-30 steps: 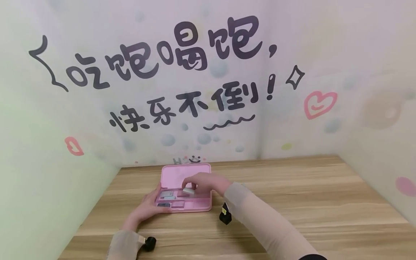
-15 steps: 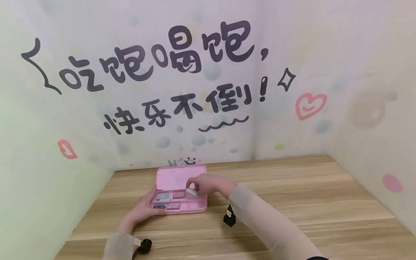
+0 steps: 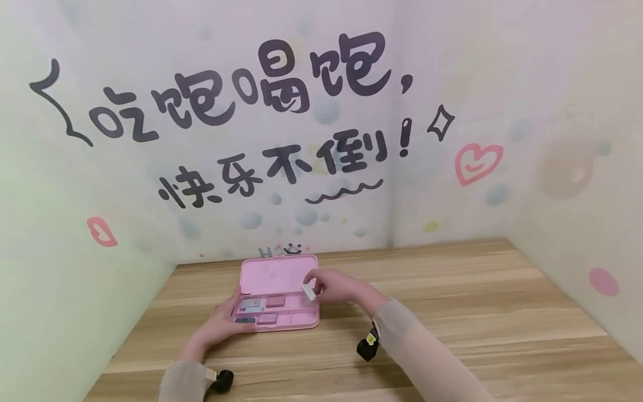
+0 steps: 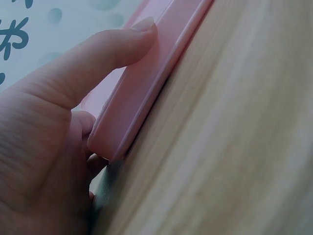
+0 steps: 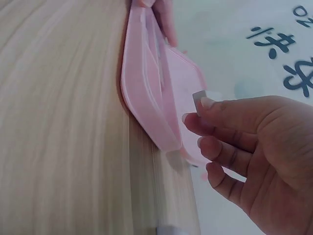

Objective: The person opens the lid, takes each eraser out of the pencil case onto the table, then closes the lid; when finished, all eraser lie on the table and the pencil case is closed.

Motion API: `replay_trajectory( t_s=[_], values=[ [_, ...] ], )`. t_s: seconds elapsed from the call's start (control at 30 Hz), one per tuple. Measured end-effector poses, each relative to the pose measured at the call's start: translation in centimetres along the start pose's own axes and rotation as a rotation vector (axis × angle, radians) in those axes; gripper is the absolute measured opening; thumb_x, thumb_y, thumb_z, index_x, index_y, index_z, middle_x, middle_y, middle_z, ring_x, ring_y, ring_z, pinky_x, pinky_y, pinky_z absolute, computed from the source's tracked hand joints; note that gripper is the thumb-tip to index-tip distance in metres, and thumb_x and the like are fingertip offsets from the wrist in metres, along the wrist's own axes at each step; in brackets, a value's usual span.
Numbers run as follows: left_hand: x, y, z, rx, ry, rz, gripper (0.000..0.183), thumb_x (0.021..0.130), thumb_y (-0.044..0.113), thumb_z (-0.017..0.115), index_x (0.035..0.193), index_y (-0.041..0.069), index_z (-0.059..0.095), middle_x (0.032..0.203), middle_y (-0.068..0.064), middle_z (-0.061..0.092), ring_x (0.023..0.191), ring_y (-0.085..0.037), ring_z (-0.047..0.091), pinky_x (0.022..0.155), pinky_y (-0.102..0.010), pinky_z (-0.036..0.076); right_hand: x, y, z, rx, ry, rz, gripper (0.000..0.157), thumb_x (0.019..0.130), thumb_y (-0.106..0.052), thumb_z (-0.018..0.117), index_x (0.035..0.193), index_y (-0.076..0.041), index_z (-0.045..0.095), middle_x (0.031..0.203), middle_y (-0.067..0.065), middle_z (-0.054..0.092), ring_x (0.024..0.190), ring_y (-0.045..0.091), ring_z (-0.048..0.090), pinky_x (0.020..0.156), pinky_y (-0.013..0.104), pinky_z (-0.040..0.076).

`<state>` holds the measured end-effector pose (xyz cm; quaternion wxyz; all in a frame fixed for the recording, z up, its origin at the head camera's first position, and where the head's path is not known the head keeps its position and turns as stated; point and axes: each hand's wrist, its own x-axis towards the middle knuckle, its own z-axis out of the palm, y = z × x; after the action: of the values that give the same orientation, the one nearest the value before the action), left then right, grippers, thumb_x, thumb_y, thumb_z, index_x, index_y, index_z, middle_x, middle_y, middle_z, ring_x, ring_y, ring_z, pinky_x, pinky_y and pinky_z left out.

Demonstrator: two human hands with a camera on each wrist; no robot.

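A pink pencil case (image 3: 276, 272) lies on the table with its lid up against the back. My left hand (image 3: 221, 324) grips its left end; in the left wrist view the thumb (image 4: 139, 44) presses the front wall while other fingers go behind the end. My right hand (image 3: 339, 286) pinches a small white eraser (image 3: 308, 292) between thumb and fingers, above the case's right end. The right wrist view shows the eraser's grey side (image 5: 198, 100) at the fingertips, apart from the case. Inside the case sit pink blocks (image 3: 274, 302), a grey-white block (image 3: 249, 304) and a dark piece (image 3: 245, 320).
The wooden table (image 3: 442, 290) stretches right and forward of the case. Behind it rises a printed wall (image 3: 281, 134) with black lettering. Side walls bound the table left and right. A black wrist camera (image 3: 368, 349) hangs under the right sleeve.
My right hand has moved right with the white eraser, from over the middle of the case to its right edge. The left hand stays on the case. The head view has shifted slightly.
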<state>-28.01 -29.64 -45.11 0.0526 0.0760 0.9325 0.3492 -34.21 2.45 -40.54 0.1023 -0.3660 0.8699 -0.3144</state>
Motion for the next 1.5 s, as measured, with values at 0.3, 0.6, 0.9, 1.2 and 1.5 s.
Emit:
replay_trajectory(
  t_s=[0.3,0.6,0.9,1.2,1.5],
  values=[
    [-0.1,0.1,-0.2,-0.015,-0.005,0.003,0.121,0.072,0.044,0.082,0.155,0.002,0.005,0.155,-0.032,0.014,0.137,-0.053,0.014,0.107,-0.068,0.011,-2.3,0.3,-0.8,0.037,0.071,-0.039,0.04,0.08,0.002,0.071,0.116,-0.006,0.059,0.081,-0.003,0.061,0.075,0.011,0.056,0.07,0.026,0.049],
    [-0.3,0.1,-0.3,-0.017,-0.016,-0.006,0.121,0.073,0.044,0.081,0.155,0.003,0.003,0.155,-0.031,0.013,0.138,-0.052,0.013,0.108,-0.067,0.011,-4.2,1.5,-1.6,0.078,0.128,0.012,0.04,0.08,-0.002,0.074,0.116,-0.008,0.058,0.077,-0.005,0.061,0.07,0.012,0.056,0.062,0.026,0.048],
    [-0.3,-0.1,-0.3,-0.015,-0.024,-0.014,0.121,0.073,0.044,0.082,0.155,0.003,0.001,0.155,-0.032,0.011,0.138,-0.053,0.009,0.108,-0.068,0.009,-5.8,2.8,-3.0,0.111,0.174,0.052,0.039,0.081,-0.005,0.073,0.117,-0.008,0.058,0.076,-0.004,0.061,0.069,0.012,0.055,0.065,0.028,0.049],
    [-0.2,0.1,-0.3,-0.035,-0.025,-0.008,0.122,0.072,0.043,0.082,0.155,0.004,0.002,0.155,-0.032,0.013,0.138,-0.052,0.011,0.108,-0.068,0.009,-7.2,4.0,-4.1,0.132,0.199,0.087,0.037,0.081,-0.004,0.074,0.115,-0.008,0.059,0.077,-0.002,0.061,0.071,0.014,0.055,0.064,0.028,0.048],
    [-0.1,0.3,-0.1,-0.029,-0.029,-0.01,0.121,0.073,0.043,0.082,0.155,0.002,0.003,0.155,-0.032,0.012,0.138,-0.053,0.011,0.108,-0.067,0.01,-8.6,5.4,-4.9,0.138,0.223,0.097,0.038,0.08,-0.006,0.076,0.114,-0.004,0.06,0.081,-0.001,0.06,0.075,0.015,0.056,0.069,0.03,0.05]
  ],
)
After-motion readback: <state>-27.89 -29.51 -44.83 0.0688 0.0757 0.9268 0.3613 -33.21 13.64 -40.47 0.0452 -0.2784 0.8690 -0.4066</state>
